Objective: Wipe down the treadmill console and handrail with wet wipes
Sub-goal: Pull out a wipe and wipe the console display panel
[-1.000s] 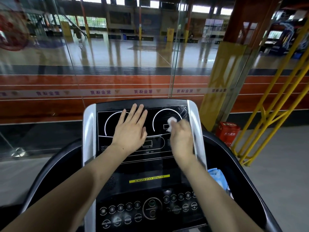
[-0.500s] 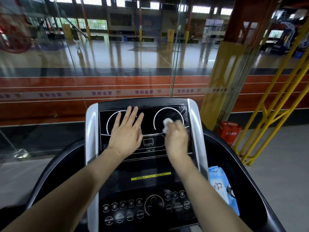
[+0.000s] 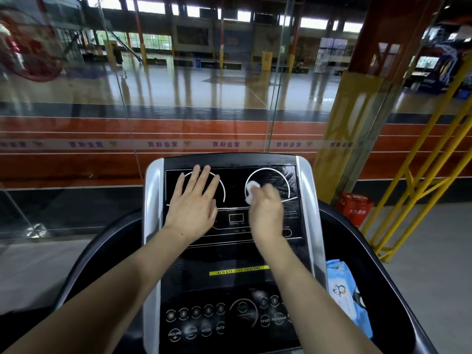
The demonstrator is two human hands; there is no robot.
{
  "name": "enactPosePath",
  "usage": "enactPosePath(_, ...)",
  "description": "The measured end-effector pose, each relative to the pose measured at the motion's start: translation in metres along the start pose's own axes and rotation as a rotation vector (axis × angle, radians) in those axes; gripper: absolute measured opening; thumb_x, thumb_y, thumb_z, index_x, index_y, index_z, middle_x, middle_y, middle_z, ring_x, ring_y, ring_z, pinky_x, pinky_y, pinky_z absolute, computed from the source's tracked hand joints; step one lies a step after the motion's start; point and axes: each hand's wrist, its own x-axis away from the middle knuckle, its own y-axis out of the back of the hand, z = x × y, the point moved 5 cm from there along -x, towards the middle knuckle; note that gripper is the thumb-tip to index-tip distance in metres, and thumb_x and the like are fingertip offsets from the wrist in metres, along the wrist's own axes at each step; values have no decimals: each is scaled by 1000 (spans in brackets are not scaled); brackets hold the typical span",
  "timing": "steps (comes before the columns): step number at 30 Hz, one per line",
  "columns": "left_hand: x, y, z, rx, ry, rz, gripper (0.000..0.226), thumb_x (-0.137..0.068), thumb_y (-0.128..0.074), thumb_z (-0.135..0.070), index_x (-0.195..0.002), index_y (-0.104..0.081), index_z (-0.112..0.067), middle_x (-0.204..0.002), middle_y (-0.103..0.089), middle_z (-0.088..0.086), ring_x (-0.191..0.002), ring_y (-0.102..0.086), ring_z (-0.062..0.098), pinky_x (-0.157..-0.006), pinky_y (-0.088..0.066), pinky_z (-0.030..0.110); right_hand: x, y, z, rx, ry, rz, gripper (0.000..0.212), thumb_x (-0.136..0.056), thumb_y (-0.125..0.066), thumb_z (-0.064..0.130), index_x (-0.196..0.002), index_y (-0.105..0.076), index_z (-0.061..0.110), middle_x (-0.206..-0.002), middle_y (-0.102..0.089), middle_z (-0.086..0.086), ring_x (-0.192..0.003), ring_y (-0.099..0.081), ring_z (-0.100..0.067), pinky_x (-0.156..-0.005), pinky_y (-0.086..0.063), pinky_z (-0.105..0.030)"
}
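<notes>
The treadmill console [image 3: 229, 256] is a black panel with silver side strips, two white dial rings at the top and round buttons at the bottom. My left hand [image 3: 194, 205] lies flat with straight fingers on the left dial. My right hand [image 3: 265, 208] grips a small wadded white wet wipe [image 3: 252, 190] and presses it on the right dial; the hand is blurred. Wet streaks show on the glass right of the wipe. The black handrail [image 3: 398, 277] curves down both sides of the console.
A blue pack of wet wipes [image 3: 347, 297] lies in the right side tray beside the console. A glass wall stands just beyond the treadmill. A red box [image 3: 355, 208] and yellow metal railings [image 3: 419, 180] stand on the floor to the right.
My right hand with the wipe has slid left across the right dial. The view has tilted down a little, showing more of the wipes pack. My left hand stays flat on the left dial.
</notes>
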Motion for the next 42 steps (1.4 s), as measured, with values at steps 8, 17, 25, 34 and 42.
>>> enactPosePath(8, 20, 3, 30, -49, 35, -3, 64, -99, -52, -33, -159, -38, -14, -171, -23, 14, -161, -10, 33, -128, -15, 58, -13, 18, -34, 11, -36, -6, 20, -95, -60, 0, -110, -70, 10, -94, -63, -12, -89, -60, -35, -74, -53, -44)
enactPosePath(17, 43, -1, 56, -46, 103, -40, 68, -94, -60, -26, -156, -39, -9, -171, -22, 20, -161, -8, 35, -128, -13, 60, 18, -44, 79, -261, 39, 147, 21, -93, -65, 11, -108, -73, 25, -102, -63, -1, -90, -57, -10, -80, -47, -32)
enactPosePath(25, 62, -5, 81, -50, 148, -43, 64, -100, -43, -27, -157, -34, -1, -171, -21, 20, -162, -6, 32, -129, -15, 55, -4, -8, 7, -7, 31, 25, 18, -96, -62, 24, -85, -70, 36, -91, -54, -2, -84, -54, -23, -79, -49, -42)
enactPosePath(34, 75, -10, 87, -11, 117, -54, 66, -100, -27, -25, -160, -26, 1, -172, -16, 16, -161, -10, 25, -130, -18, 48, 59, -49, 105, -144, 501, 147, 39, -78, -74, -11, -109, -72, 13, -86, -55, 1, -78, -48, -19, -67, -48, -33)
enactPosePath(42, 111, -14, 95, -60, 100, 0, 65, -103, -20, -27, -165, -14, -7, -174, -7, 8, -162, -4, 25, -130, -11, 51, 6, -57, 125, -42, 600, 208, 41, -69, -78, -14, -100, -72, 12, -78, -50, 0, -78, -48, -21, -58, -44, -31)
